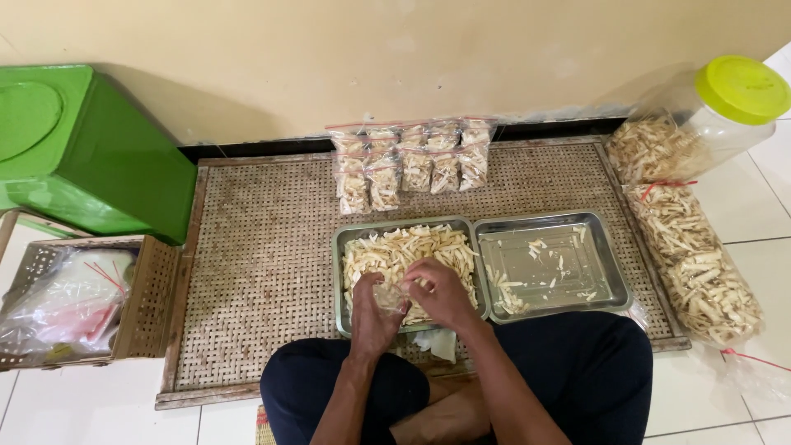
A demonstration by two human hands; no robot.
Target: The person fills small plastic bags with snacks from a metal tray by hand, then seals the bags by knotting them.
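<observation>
Small clear bag [389, 295] — crumpled, see-through | left hand [372, 309] grasps it | right hand [441, 290] pinches its rim — over chip-filled tray [342, 247]

small clear plastic bag [389, 295], crumpled and open, held over the left steel tray [346, 239] that's heaped with pale snack sticks [395, 251], on a woven mat

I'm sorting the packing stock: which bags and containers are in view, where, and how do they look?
Small filled bags: two rows by the wall, clear with red tops.
Large bags: right of the trays, clear, full of pale sticks, red ties.
Jar: far right, clear, on its side, yellow-green lid.
Small clear bag: between left hand and right hand.
No labels or screens.
</observation>
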